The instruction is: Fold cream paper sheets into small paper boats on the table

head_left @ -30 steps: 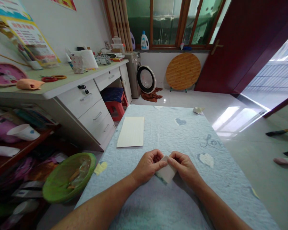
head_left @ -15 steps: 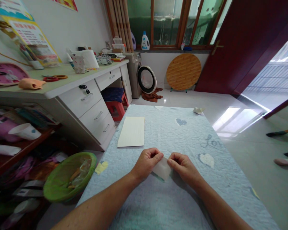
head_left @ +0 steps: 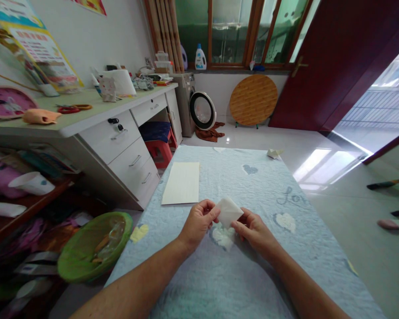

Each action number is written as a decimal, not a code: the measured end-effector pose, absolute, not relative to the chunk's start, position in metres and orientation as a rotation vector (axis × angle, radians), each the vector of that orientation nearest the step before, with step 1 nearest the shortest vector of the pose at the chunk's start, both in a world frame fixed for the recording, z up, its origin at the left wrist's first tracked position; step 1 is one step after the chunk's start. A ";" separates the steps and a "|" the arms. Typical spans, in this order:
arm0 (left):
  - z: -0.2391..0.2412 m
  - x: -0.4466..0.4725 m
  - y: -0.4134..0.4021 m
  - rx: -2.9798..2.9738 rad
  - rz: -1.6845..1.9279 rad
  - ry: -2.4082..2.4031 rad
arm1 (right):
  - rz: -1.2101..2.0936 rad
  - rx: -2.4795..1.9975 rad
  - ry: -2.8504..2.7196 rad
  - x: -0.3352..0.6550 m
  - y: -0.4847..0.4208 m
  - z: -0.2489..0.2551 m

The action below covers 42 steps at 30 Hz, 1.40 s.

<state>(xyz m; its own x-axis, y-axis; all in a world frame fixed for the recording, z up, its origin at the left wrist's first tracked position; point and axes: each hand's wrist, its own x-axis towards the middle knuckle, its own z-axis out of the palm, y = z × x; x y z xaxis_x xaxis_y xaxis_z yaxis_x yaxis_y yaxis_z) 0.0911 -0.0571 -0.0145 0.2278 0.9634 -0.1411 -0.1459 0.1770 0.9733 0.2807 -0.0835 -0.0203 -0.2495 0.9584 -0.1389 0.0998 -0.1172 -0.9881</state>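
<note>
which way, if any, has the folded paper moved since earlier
Yes: the folded paper moved up the view, mostly uncovering the white patch on the tablecloth.

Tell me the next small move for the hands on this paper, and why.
Probably run the right hand's thumb along the lower right edge of the small white paper to press it flat: the thumb lies near that edge, and the left hand pinches the opposite side, which should steady it.
</note>
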 end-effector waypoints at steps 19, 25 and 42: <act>-0.016 0.096 -0.080 1.593 0.655 1.047 | 0.708 -1.588 -1.724 0.284 -0.081 -0.028; -0.015 0.093 -0.085 2.333 0.353 1.278 | 0.369 -1.600 -2.028 0.282 -0.078 -0.036; -0.038 0.101 -0.100 2.997 0.443 1.221 | 0.262 -1.455 -2.355 0.273 -0.090 -0.021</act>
<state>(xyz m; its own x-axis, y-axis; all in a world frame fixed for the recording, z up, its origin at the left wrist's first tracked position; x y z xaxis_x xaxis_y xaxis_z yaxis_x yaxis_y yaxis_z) 0.1012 -0.1001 -0.0377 0.6849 0.6663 0.2948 0.7002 -0.7138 -0.0135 0.2734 -0.0895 -0.0211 -0.4056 0.8911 0.2036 0.8247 0.4528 -0.3390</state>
